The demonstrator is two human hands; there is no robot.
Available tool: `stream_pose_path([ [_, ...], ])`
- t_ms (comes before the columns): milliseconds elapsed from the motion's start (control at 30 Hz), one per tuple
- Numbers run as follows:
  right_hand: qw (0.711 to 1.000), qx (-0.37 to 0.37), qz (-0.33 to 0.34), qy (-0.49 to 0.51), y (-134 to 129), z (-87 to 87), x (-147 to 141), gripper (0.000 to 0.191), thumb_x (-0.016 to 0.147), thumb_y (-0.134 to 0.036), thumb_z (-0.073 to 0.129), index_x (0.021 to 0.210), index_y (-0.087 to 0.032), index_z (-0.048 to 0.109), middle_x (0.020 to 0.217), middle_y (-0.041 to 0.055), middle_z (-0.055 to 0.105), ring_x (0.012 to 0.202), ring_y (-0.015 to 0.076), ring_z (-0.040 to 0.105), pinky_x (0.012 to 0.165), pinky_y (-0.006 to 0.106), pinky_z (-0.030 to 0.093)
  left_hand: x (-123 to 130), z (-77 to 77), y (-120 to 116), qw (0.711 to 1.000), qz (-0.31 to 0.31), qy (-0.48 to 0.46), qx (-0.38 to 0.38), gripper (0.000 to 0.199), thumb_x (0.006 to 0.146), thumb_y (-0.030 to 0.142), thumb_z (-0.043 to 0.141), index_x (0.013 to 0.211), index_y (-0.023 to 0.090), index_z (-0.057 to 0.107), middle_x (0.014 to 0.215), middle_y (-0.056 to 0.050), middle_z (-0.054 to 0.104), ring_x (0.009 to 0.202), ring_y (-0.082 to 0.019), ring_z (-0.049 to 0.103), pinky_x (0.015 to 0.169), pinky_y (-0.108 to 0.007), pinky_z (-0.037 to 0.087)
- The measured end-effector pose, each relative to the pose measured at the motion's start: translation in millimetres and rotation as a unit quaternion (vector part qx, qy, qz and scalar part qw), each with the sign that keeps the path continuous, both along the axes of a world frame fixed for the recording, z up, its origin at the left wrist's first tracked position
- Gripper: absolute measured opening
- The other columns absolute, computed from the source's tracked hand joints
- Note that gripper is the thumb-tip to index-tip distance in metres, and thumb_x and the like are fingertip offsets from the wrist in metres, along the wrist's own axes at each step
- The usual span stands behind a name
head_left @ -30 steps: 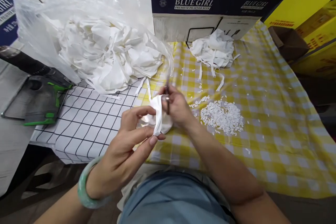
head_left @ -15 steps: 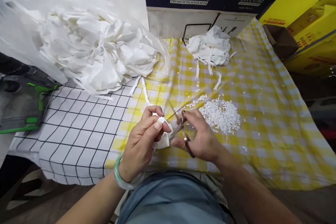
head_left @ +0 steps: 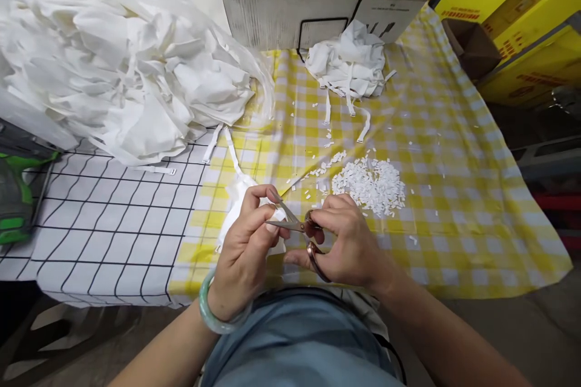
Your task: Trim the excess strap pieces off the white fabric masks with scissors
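My left hand (head_left: 245, 254), with a pale green bangle at its wrist, pinches the edge of a white cloth piece (head_left: 236, 198) between thumb and fingers. Part of the cloth is hidden behind that hand, and a narrow strap runs from its far end. Scissors (head_left: 298, 226) with bronze-coloured handles are in my right hand (head_left: 349, 242), thumb and fingers in the loops. Their blades are apart, tips at the pinched cloth by my left fingertips. Just beyond my right hand lies a heap of small white snippets (head_left: 370, 186).
White cloth pieces (head_left: 136, 78) fill a clear plastic bag at the left. A smaller cloth pile (head_left: 347, 63) with straps lies against a Blue Girl carton (head_left: 281, 15). A green-and-grey device (head_left: 20, 193) stands at the left edge; yellow boxes (head_left: 531, 54) are at the right.
The scissors have moved from beside the cloth to my left fingertips, with their blades apart there. The view has shifted, so more of the held cloth shows behind my left hand.
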State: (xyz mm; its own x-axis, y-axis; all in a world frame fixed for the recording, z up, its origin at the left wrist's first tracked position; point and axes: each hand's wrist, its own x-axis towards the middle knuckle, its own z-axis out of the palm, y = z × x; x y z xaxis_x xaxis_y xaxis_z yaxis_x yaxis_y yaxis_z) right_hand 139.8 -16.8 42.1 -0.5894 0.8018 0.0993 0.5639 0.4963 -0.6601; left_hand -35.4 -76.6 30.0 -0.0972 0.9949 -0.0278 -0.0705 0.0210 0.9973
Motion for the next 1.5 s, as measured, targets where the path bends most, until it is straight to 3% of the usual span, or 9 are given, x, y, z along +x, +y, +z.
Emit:
stream_pose_path([
  [200,1.000,-0.001,0.007,0.000,-2,0.9,-1,0.047,0.070,-0.055,0.077,0.056,-0.021,0.048,0.053,-0.0017,0.056,0.061,0.0148,0.045,0.071,0.033,0.033,1,-1.6,2,1.000,-0.012,0.017,0.013,0.032,0.097,0.030,0.046,0.071,0.019,0.061,0.105,-0.010,0.046,0.114,-0.026,0.044,0.085,-0.032,0.047],
  [800,1.000,-0.007,-0.007,0.000,-4,-3.4,5,0.047,0.074,-0.053,0.075,0.053,-0.021,0.047,0.049,-0.0026,0.053,0.056,0.0133,0.047,0.068,0.031,0.034,9,-8.9,2,0.999,-0.031,0.025,-0.007,0.030,0.098,0.034,0.047,0.077,0.019,0.062,0.112,-0.011,0.049,0.111,-0.026,0.046,0.085,-0.034,0.047],
  [1100,0.989,0.026,-0.137,-0.043,-14,-20.5,52,0.054,0.080,-0.055,0.070,0.048,-0.019,0.048,0.050,-0.0012,0.049,0.054,0.0120,0.044,0.062,0.029,0.034,48,-11.4,37,0.988,-0.143,0.050,-0.003,0.037,0.098,0.039,0.046,0.071,0.018,0.059,0.106,-0.010,0.050,0.111,-0.026,0.047,0.092,-0.035,0.045],
  [1233,0.978,-0.054,-0.200,-0.011,-15,-37.1,72,0.056,0.080,-0.060,0.069,0.048,-0.019,0.046,0.050,-0.0030,0.042,0.051,0.0110,0.039,0.052,0.026,0.029,62,-14.9,45,0.986,-0.152,0.065,0.009,0.035,0.099,0.032,0.043,0.070,0.018,0.057,0.102,-0.009,0.051,0.113,-0.025,0.049,0.099,-0.036,0.043],
  [1300,0.969,-0.101,-0.222,0.024,-14,-43.2,79,0.049,0.080,-0.060,0.068,0.056,-0.020,0.051,0.055,-0.0025,0.047,0.054,0.0125,0.043,0.052,0.026,0.033,59,-10.1,40,0.977,-0.184,0.104,0.031,0.033,0.099,0.026,0.041,0.072,0.018,0.058,0.105,-0.010,0.054,0.111,-0.023,0.053,0.099,-0.035,0.044],
  [1400,0.968,-0.111,-0.216,0.060,-12,-46.9,82,0.038,0.078,-0.057,0.070,0.083,-0.021,0.058,0.076,0.0019,0.058,0.069,0.0179,0.054,0.064,0.030,0.045,38,5.6,27,0.928,-0.311,0.190,0.080,0.022,0.095,0.028,0.055,0.078,0.017,0.063,0.114,-0.012,0.060,0.106,-0.022,0.058,0.096,-0.033,0.047],
  [1433,0.971,-0.109,-0.202,0.064,-11,-47.1,81,0.038,0.079,-0.056,0.069,0.090,-0.022,0.056,0.082,0.0030,0.058,0.074,0.0191,0.055,0.068,0.032,0.047,26,10.7,24,0.915,-0.326,0.219,0.089,0.019,0.093,0.029,0.059,0.079,0.017,0.064,0.115,-0.012,0.061,0.105,-0.023,0.059,0.095,-0.034,0.048],
  [1500,0.976,-0.106,-0.179,0.061,-11,-46.4,75,0.038,0.080,-0.054,0.068,0.095,-0.023,0.051,0.086,0.0037,0.057,0.077,0.0198,0.055,0.071,0.034,0.048,-5,16.5,26,0.916,-0.263,0.286,0.096,0.016,0.094,0.026,0.056,0.081,0.018,0.064,0.114,-0.012,0.063,0.106,-0.023,0.059,0.095,-0.036,0.048],
])
